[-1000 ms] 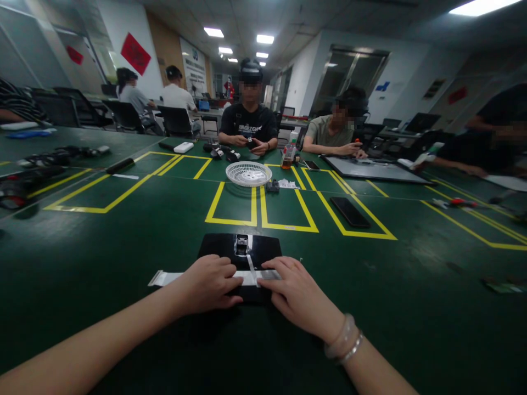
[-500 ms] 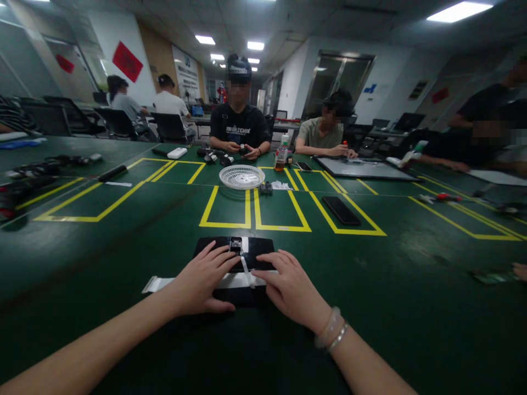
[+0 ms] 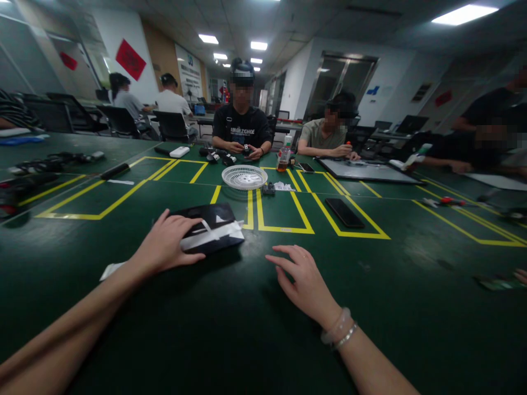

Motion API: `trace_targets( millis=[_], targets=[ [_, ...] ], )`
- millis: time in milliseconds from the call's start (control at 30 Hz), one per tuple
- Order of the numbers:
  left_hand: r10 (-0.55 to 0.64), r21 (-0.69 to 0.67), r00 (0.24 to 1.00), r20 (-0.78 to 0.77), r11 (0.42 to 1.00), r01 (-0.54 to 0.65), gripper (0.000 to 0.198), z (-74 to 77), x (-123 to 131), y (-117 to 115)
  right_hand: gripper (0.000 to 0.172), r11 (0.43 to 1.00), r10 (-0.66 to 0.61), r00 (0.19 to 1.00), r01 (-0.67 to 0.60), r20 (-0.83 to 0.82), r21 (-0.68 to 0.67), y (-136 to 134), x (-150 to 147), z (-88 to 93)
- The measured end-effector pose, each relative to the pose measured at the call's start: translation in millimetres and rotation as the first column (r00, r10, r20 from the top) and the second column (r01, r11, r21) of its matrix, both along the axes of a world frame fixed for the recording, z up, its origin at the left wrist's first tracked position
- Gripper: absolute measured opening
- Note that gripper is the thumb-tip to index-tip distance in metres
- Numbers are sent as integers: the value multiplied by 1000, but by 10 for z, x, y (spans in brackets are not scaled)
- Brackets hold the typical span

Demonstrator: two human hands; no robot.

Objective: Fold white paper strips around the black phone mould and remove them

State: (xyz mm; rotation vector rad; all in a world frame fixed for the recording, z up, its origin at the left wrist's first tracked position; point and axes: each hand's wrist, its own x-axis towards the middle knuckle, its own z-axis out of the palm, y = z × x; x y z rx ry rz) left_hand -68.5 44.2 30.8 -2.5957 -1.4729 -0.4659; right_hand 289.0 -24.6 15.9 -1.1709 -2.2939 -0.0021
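Observation:
My left hand [image 3: 171,241] grips the left part of a flat black panel [image 3: 216,211], its thumb on the near side and its fingers over the top. A white strip [image 3: 218,232] runs across the panel, and a thinner white strip crosses it near my fingertips. The panel is tilted; whether its near edge touches the table, I cannot tell. Past my left wrist, a pale strip end [image 3: 112,270] sticks out to the left. My right hand [image 3: 298,277] hovers over the green table to the right of the panel, fingers apart and holding nothing.
A white slotted basket [image 3: 244,177] stands beyond the panel. A dark phone [image 3: 345,212] lies inside yellow tape lines at the right. A bottle [image 3: 284,156] stands farther back. Two people sit across the table, one handling a small object.
My left hand has taken hold of the black panel and shifted it left and away from me, turning and tilting it. My right hand has come off the panel and moved slightly right.

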Motion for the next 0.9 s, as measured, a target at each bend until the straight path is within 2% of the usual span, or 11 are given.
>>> trace_targets(
  millis=[100,267,333,400,467,533,600,633,733,800,900],
  targets=[
    [179,45,983,27,983,-180,78,-90,-431,207,39,1000,3,1000,-3,0,-8,-1,1,5],
    [370,191,876,309,878,-438,81,-315,-1044,371,39,1000,2,1000,-2,-3,-12,-4,3,12],
    [361,249,867,343,856,-454,67,-337,-1254,356,39,1000,2,1000,-2,4,-9,-10,1,13],
    [326,247,891,315,878,-409,58,-318,-1450,309,38,1000,2,1000,-2,11,-5,-14,-1,12],
    [319,189,913,254,910,-370,60,-289,-1615,248,37,1000,-1,1000,1,14,-2,-15,-2,11],
    [397,185,890,225,879,-439,64,-270,-1723,194,37,1000,-1,1000,1,11,-2,-12,-4,12],
    [474,267,838,271,799,-539,68,-260,-1757,160,37,1000,-1,1000,1,7,-2,-8,-4,16],
    [466,299,833,298,783,-545,70,-256,-1751,151,37,1000,-2,1000,2,7,-2,-7,-4,19],
    [313,271,906,286,880,-390,69,-250,-1700,152,36,1000,-7,1000,7,13,-6,-10,-4,27],
    [309,272,908,283,882,-385,70,-270,-1701,168,36,1000,-9,1000,9,19,-9,-14,-2,27],
    [487,319,793,367,735,-599,74,-347,-1799,215,36,1000,-10,1000,10,24,-11,-14,2,14]
  ],
)
